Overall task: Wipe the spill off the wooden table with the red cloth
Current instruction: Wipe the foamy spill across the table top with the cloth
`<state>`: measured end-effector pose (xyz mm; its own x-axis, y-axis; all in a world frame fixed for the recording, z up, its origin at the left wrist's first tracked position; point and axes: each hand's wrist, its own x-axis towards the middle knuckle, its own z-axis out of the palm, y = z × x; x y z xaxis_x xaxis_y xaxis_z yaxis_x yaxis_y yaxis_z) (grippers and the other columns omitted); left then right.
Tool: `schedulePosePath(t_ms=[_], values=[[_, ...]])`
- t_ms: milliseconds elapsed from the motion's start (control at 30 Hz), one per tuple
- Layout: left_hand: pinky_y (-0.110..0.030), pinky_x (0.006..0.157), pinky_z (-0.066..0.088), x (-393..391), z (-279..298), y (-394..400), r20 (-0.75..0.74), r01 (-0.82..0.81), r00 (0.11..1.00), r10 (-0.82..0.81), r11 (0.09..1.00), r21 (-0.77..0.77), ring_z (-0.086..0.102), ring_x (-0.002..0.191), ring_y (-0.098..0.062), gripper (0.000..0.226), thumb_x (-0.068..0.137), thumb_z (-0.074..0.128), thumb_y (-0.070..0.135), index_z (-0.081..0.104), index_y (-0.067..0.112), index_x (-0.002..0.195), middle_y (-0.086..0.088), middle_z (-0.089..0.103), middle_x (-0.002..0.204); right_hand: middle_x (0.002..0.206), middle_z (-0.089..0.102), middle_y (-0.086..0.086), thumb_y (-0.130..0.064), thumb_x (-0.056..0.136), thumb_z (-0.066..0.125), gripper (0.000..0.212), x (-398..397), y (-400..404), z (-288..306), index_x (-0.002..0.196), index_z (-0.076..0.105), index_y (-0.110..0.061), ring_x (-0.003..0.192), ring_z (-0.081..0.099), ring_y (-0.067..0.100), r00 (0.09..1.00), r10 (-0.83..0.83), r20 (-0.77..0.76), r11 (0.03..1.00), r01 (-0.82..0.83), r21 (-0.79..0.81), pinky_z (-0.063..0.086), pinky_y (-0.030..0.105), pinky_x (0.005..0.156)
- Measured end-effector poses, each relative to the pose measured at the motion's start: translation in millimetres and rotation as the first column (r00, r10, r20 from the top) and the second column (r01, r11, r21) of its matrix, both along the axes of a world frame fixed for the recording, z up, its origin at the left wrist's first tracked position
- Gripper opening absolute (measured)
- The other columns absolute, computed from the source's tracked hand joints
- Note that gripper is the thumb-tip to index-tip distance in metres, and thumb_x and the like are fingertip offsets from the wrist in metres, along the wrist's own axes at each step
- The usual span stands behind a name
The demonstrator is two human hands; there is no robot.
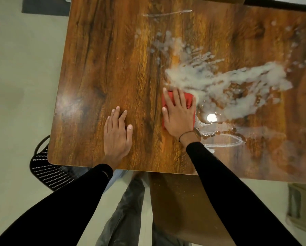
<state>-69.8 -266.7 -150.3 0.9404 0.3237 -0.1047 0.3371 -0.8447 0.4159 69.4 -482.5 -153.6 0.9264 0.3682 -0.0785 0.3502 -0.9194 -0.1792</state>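
Fingers (173, 100) of right hand (179, 114) spreading flat and straight, pressing down on red cloth (188, 100), pinning rather than pinching it, palm covering most of the folded pad. Cloth lying on wooden table (102, 55) directly under that hand, its far-right corner just touching the near-left fringe of spill (228, 80). Spill stretching away to the right and slightly far from the hand, long axis running left to right, with scattered droplets reaching farther up the table and a thin wet ring showing near the wrist on the right. Left hand (117, 135) resting open and flat on dry wood to the left, fingers relaxed, holding nothing, well apart from the wet patch. Judging by this layout: right hand being the nearer one, next stroke probably needing to travel rightward and a little away, along the spill's length, most of the white mess remaining unwiped.
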Motion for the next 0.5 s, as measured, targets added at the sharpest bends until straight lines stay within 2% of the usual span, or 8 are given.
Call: schedulePosePath(t_ms=[100, 167, 233, 300, 400, 500], values=[[-0.051, 0.139, 0.016, 12.6, 5.0, -10.7, 0.052, 0.047, 0.998, -0.045, 0.998, -0.029, 0.026, 0.169, -0.029, 0.058, 0.117, 0.03, 0.041, 0.044, 0.013, 0.166, -0.011, 0.032, 0.18, 0.191, 0.008, 0.007, -0.052, 0.118, 0.029, 0.07, -30.1, -17.6, 0.2, 0.183, 0.014, -0.032, 0.178, 0.009, 0.03, 0.982, -0.185, -0.035, 0.982, 0.186, 0.022, 0.009, 0.076, 0.136], [-0.047, 0.14, 0.015, 31.2, 7.9, -26.9, 0.088, 0.082, 0.993, -0.076, 0.994, -0.066, 0.022, 0.171, -0.026, 0.057, 0.117, 0.03, 0.038, 0.043, 0.014, 0.167, -0.01, 0.03, 0.181, 0.192, 0.002, 0.007, -0.054, 0.118, 0.028, 0.072, -58.3, -21.0, -1.4, 0.184, 0.011, -0.031, 0.178, 0.007, 0.031, 0.985, -0.165, -0.039, 0.986, 0.166, 0.019, 0.005, 0.075, 0.137], [-0.042, 0.139, 0.012, 48.7, 10.0, -42.3, 0.097, 0.088, 0.992, -0.078, 0.991, -0.102, 0.019, 0.171, -0.023, 0.055, 0.118, 0.031, 0.036, 0.043, 0.015, 0.167, -0.007, 0.028, 0.182, 0.192, 0.0, 0.007, -0.054, 0.117, 0.031, 0.074, -83.4, -21.9, -4.4, 0.184, 0.011, -0.03, 0.178, 0.007, 0.031, 0.999, -0.027, -0.037, 1.0, 0.027, 0.009, 0.001, 0.072, 0.137], [-0.042, 0.139, 0.013, 58.1, 8.1, -49.7, 0.091, 0.079, 0.994, -0.067, 0.989, -0.128, 0.019, 0.171, -0.022, 0.054, 0.119, 0.03, 0.035, 0.044, 0.015, 0.167, -0.007, 0.028, 0.182, 0.192, -0.001, 0.007, -0.052, 0.117, 0.035, 0.074, -92.2, -26.0, -7.2, 0.184, 0.013, -0.029, 0.178, 0.006, 0.03, 0.989, 0.146, -0.032, 0.989, -0.146, -0.002, 0.005, 0.075, 0.136], [-0.045, 0.14, 0.017, 57.4, 0.8, -49.3, 0.077, 0.065, 0.995, -0.056, 0.991, -0.115, 0.021, 0.171, -0.023, 0.056, 0.118, 0.028, 0.036, 0.045, 0.013, 0.167, -0.008, 0.03, 0.181, 0.192, 0.002, 0.007, -0.049, 0.118, 0.035, 0.072, -68.2, -28.7, -6.3, 0.184, 0.011, -0.031, 0.178, 0.004, 0.03, 0.947, 0.321, -0.014, 0.947, -0.321, -0.013, 0.01, 0.076, 0.135], [-0.044, 0.14, 0.016, 56.2, -3.1, -51.1, 0.077, 0.051, 0.996, -0.045, 0.995, -0.083, 0.021, 0.171, -0.023, 0.058, 0.119, 0.026, 0.038, 0.042, 0.011, 0.168, -0.009, 0.029, 0.182, 0.192, 0.005, 0.007, -0.047, 0.119, 0.035, 0.07, -26.7, -21.6, -4.5, 0.184, 0.012, -0.032, 0.178, 0.005, 0.03, 0.888, 0.46, -0.004, 0.887, -0.46, -0.036, 0.007, 0.075, 0.137]])
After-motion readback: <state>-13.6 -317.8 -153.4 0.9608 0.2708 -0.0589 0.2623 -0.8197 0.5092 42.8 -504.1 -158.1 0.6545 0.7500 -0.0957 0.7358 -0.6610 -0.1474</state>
